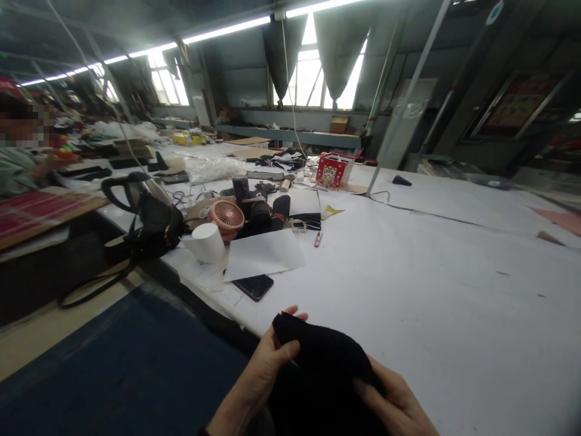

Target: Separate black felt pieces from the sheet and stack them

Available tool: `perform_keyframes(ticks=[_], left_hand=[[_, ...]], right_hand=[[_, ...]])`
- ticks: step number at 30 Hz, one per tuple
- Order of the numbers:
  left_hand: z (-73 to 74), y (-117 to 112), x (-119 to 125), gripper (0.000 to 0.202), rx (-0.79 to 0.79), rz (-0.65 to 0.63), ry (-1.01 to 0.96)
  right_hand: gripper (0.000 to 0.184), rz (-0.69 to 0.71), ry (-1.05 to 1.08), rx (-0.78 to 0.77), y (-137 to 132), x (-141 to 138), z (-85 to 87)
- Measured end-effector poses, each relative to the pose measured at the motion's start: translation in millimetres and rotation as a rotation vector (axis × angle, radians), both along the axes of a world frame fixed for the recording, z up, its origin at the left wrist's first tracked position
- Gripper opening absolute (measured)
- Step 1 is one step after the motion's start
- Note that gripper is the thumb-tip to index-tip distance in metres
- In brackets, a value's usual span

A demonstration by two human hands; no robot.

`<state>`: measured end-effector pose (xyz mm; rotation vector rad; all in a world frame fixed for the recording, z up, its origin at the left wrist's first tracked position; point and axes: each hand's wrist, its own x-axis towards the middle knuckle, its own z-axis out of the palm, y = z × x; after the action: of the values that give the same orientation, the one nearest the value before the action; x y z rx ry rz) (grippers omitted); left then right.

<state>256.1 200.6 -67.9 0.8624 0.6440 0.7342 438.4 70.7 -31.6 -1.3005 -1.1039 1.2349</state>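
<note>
White tabletop [436,297] backs black cloth [324,363] — upper edge slanting down rightward.

Pink fan [227,217] behind dark phone [255,288], red box [330,172] farther back.

Bright windows [310,68] with dark curtains [339,45]; tube lights [227,29] overhead; grey wall [242,83]; broad white table [431,297]

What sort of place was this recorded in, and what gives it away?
Probably a workshop or factory floor, perhaps one making fabric goods: a long white-topped worktable strewn with small items, fluorescent tube lights in a line overhead, and black fabric held by the left hand and right hand.
</note>
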Motion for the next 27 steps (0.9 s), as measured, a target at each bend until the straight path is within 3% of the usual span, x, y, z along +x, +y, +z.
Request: perform_keyframes(ticks=[2, 5, 10, 14, 20, 27], left_hand=[[12.8, -3.7, -8.4, 0.063, -0.004, -0.041, 0.008], [34.7, -10.1, -18.8, 0.040, 0.062, 0.046, 0.098], [66.4, -20.2, -34.9, 0.036, 0.213, 0.226, 0.270], [83.6, -28.8, -46.8, 0.031, 0.339, 0.317, 0.349], [94.3, -36.3, -47.8, 0.028, 0.369, 0.374, 0.372], [90.0, -29.0, -47.6, 0.029, 0.412, 0.333, 0.378]], right_hand=[[0.039, -0.008, 0.185, -0.022, -2.4, -7.0, -1.5], [0.041, -0.040, 0.437, -0.094, -0.4, -18.3, -4.3], [0.046, -0.013, 0.699, -0.109, 13.6, -39.6, -10.1], [0.046, 0.032, 0.840, -0.116, 22.5, -55.8, -19.1], [0.040, 0.034, 0.923, -0.170, 25.7, -63.4, -27.2], [0.045, -0.002, 0.909, -0.133, 27.5, -60.6, -31.8]])
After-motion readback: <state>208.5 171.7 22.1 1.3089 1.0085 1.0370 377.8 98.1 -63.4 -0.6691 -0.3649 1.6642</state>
